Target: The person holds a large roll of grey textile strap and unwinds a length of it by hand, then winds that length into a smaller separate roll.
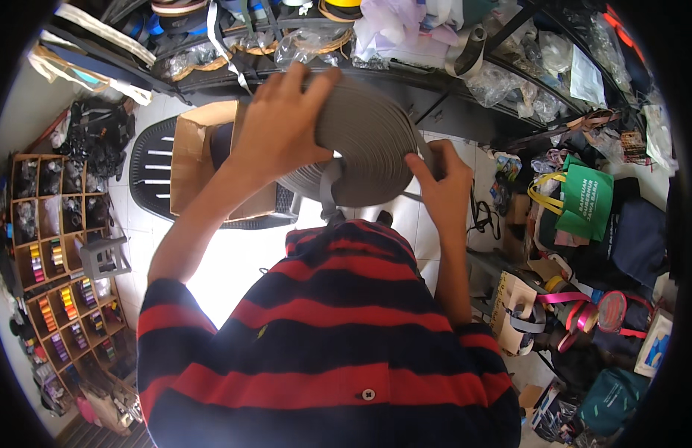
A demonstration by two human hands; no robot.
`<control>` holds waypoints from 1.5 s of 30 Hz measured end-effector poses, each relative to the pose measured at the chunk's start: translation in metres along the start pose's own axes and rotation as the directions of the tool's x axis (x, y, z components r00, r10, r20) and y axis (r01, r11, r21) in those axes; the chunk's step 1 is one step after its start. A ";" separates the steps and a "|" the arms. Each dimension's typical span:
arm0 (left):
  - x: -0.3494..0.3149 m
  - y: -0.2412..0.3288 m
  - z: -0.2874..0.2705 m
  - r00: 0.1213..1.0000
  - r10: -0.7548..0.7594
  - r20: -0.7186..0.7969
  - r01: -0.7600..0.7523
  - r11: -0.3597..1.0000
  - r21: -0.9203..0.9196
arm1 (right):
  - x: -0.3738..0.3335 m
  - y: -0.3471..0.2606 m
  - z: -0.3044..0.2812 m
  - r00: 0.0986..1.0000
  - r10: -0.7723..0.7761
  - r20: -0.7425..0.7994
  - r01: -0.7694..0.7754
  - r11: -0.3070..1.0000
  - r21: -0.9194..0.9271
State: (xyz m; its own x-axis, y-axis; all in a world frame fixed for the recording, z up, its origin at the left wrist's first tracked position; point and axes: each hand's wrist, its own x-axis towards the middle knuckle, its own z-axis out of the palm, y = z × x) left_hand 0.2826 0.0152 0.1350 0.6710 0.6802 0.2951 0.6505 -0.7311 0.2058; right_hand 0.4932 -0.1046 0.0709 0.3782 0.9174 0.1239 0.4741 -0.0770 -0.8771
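A large, tightly wound roll of grey-brown webbing strap (376,134) is up in front of my chest, held between my two hands. My left hand (286,116) grips its upper left part, fingers over the far edge and thumb near the core. At the right edge my right hand (449,175) closes on the outer turns, its thumb on the near face. One strap end (329,187) hangs down from the roll's centre. Beyond my left forearm, an open cardboard box (189,160) rests on a black slatted plastic chair (146,198).
Shelves with plastic bags (309,46) and rolls run along the far side. On the left stands a wooden compartment rack (51,257) with thread spools. A green bag (585,198), ribbon rolls (585,317) and boxes crowd the right. White tiled floor (126,205) shows between.
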 end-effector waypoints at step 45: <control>0.031 0.073 0.065 0.627 -0.752 0.203 0.038 -0.231 -0.972 | 0.019 -0.018 0.032 0.936 -0.011 -0.352 0.188 0.860 0.474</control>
State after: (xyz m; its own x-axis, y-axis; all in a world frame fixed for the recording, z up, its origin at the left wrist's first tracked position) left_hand 0.3740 -0.0140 0.0987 0.0035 0.9873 -0.1591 -0.4706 0.1420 0.8708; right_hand 0.4664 -0.0736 0.0743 0.6282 0.7224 0.2890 0.1023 0.2915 -0.9511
